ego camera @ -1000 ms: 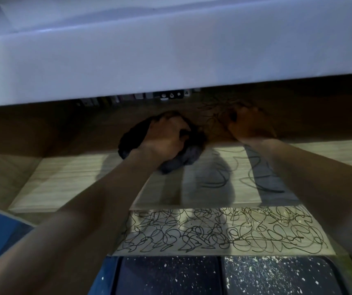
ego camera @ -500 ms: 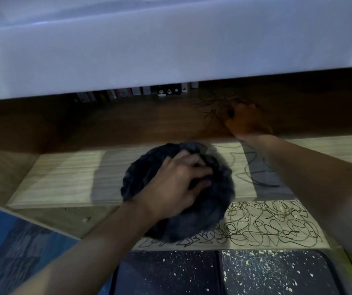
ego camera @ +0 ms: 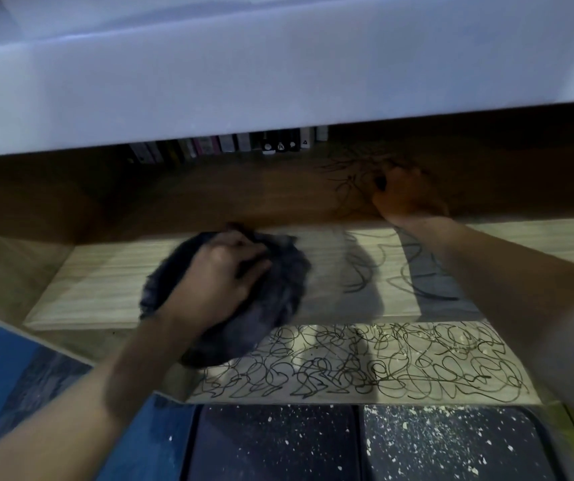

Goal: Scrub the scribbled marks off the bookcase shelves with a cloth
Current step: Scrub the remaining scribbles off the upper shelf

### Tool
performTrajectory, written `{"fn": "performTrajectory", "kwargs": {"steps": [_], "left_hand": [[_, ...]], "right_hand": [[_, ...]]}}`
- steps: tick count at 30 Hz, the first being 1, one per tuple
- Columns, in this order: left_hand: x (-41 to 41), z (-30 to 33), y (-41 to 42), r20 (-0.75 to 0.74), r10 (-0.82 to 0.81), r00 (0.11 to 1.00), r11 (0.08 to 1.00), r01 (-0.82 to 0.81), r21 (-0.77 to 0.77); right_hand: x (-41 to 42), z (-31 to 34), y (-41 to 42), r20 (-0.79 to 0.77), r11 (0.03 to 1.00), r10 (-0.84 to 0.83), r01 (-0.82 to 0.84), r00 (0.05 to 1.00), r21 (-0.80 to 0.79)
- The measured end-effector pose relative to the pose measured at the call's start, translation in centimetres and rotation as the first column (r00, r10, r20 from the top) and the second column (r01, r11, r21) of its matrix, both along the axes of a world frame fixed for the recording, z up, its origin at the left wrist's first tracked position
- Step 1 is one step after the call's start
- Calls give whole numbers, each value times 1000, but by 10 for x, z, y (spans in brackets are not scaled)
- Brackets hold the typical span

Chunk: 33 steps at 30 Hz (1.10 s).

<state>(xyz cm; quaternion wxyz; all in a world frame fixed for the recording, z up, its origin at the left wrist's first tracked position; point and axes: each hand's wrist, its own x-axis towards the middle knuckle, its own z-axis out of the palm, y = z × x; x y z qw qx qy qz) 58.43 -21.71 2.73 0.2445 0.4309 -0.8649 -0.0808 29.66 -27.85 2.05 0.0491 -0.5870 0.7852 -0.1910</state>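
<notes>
Two hands: a left hand (ego camera: 221,277) and a right hand (ego camera: 408,199). One dark cloth (ego camera: 278,289). Two pale shelves, an upper shelf (ego camera: 105,289) and a lower shelf (ego camera: 365,362). One row of books (ego camera: 230,144).

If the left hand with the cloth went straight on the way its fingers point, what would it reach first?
Most likely the loose scribbled marks on the middle shelf, just right of the cloth that the left hand grips. The right hand lies further off; depth is unclear.

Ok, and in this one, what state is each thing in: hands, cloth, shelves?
left hand: grips the cloth, pressing it on the middle shelf
cloth: dark, bunched
right hand: rests on the shaded upper shelf; fingers unclear
middle shelf: left clean, scribbles at right
lower shelf: covered in scribbles
</notes>
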Motion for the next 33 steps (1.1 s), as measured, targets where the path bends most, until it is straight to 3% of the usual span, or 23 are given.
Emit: {"fn": "performTrajectory", "kwargs": {"steps": [2, 8, 14, 16, 19, 21, 23, 25, 27, 31, 33], "left_hand": [[-3, -5, 6, -30, 143, 989, 990, -143, 7], [-40, -9, 57, -56, -83, 995, 996, 85, 38], [36, -9, 30, -53, 268, 962, 963, -269, -19], [0, -15, 40, -71, 212, 975, 976, -215, -43], [-74, -19, 67, -84, -9, 996, 998, 5, -58], [-76, -16, 62, -50, -124, 991, 990, 121, -69], [-41, -18, 45, -2, -71, 997, 995, 71, -73], [3, -14, 29, -36, 143, 989, 985, -146, -90], [17, -16, 33, -39, 229, 973, 969, -232, -90], [-17, -9, 52, 47, -47, 998, 996, 50, -69], [-1, 8, 29, -1, -7, 1000, 986, 7, -168]], "right_hand": [[1, 0, -1, 5, 1000, -11, 11, 1000, 10], [2, 3, 1, 11, 1000, -13, 13, 1000, -4], [6, 6, 3, -5, 1000, -27, 27, 1000, 8], [8, 5, 4, -14, 999, -39, 39, 999, 10], [9, 6, 7, 1, 999, -32, 32, 999, 10], [8, 6, 8, 3, 999, -38, 38, 999, 27], [7, 4, 9, 11, 997, -48, 47, 999, 54], [5, 2, 9, 21, 999, -36, 35, 999, 37], [3, 0, 7, 17, 1000, -14, 14, 1000, 13], [3, 1, 9, 8, 1000, 12, -12, 1000, 0], [3, 0, 8, 2, 1000, 23, -23, 1000, -6]]}}
